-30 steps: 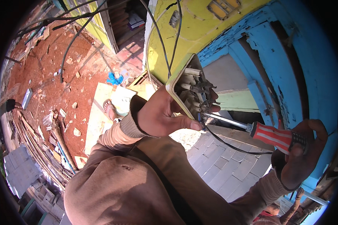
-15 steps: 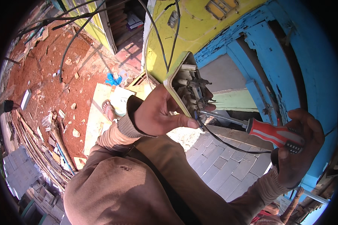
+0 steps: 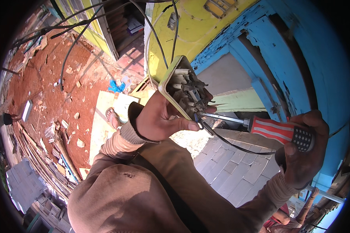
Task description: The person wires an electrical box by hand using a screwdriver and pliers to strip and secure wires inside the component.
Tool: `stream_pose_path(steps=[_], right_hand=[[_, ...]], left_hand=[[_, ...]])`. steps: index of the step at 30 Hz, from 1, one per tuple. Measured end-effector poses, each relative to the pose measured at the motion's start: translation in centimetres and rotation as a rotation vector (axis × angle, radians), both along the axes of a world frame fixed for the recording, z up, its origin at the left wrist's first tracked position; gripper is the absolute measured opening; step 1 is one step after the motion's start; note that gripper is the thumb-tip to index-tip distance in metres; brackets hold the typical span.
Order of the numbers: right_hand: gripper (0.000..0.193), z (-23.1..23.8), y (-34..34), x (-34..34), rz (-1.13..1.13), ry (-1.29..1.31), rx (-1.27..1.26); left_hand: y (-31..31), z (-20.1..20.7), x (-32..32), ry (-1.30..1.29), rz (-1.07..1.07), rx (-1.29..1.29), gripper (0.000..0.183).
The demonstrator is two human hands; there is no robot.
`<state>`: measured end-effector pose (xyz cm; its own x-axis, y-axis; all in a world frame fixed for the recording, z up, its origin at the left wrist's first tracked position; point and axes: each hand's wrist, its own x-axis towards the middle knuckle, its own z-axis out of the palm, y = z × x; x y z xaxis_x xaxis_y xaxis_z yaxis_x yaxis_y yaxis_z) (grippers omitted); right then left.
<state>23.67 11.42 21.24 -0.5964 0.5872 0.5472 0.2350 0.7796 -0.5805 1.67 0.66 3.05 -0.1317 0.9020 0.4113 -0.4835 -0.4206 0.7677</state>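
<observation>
My left hand (image 3: 159, 120) grips an off-white electrical box (image 3: 168, 82), its thumb along the lower rim. The box's open side faces right, showing white plastic posts, dark metal contacts and wire ends. In my right hand (image 3: 309, 151) is a screwdriver (image 3: 274, 130) with a red and white striped handle and a dark starred end. Its metal shaft points left, and the tip meets the lower edge of the box's inner parts, where the exact contact is hidden. A black cable (image 3: 233, 145) runs from the bottom of the box toward my right hand.
Black cables (image 3: 76, 46) hang at the upper left over red soil with rubble. Ahead are a yellow wall (image 3: 194, 31) and a peeling blue wooden frame (image 3: 291, 70). Grey paving (image 3: 237, 171) lies below. Another person's arm (image 3: 308, 206) shows at the lower right.
The box and my left hand have shifted slightly left in the picture. The screwdriver handle has turned, bringing its stripes and starred end into view, with its tip still at the box.
</observation>
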Motion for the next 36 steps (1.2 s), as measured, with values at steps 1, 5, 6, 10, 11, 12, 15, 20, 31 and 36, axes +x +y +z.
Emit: stream_pose_path(steps=[1, 5, 6, 10, 11, 12, 15, 20, 31, 36], right_hand=[[0.059, 0.2, 0.1, 0.4, 0.003, -0.076, -0.012], [0.049, 0.5, 1.1, 1.2, 0.066, -0.290, 0.055], [0.048, 0.4, 1.1, 1.1, 0.065, -0.294, 0.083], [0.049, -0.2, 0.6, 0.4, 0.071, -0.142, 0.014], [0.049, -0.1, 0.4, 0.1, 0.088, -0.132, 0.069], [0.049, 0.0, 0.4, 0.1, 0.093, -0.123, 0.097], [0.049, 0.3, 0.0, 0.7, 0.056, -0.173, 0.065], [0.051, 0.5, 0.5, 1.6, 0.057, -0.268, 0.116], [0.053, 0.1, 0.0, 1.7, 0.026, -0.203, 0.047], [0.053, 0.4, -0.2, 2.2, -0.056, -0.290, -0.011]], left_hand=[[-0.1, 0.1, 0.2, -0.054, 0.002, -0.008, 0.077], [-0.5, 0.5, 0.2, -0.173, 0.026, -0.062, 0.078], [-0.4, 0.4, -0.1, -0.158, 0.020, -0.021, 0.076], [-0.1, 0.6, 0.0, -0.176, 0.022, -0.031, 0.073], [0.0, 0.6, -0.1, -0.151, 0.019, 0.000, 0.073], [0.0, 0.7, -0.1, -0.127, 0.016, 0.031, 0.072], [0.0, 0.4, 0.3, -0.171, 0.039, 0.069, 0.072], [-0.2, 0.5, 0.3, -0.116, 0.051, 0.120, 0.073], [-0.2, -0.1, 0.3, -0.105, 0.039, 0.028, 0.072], [-0.4, 0.1, 0.5, -0.107, 0.056, -0.021, 0.072]])
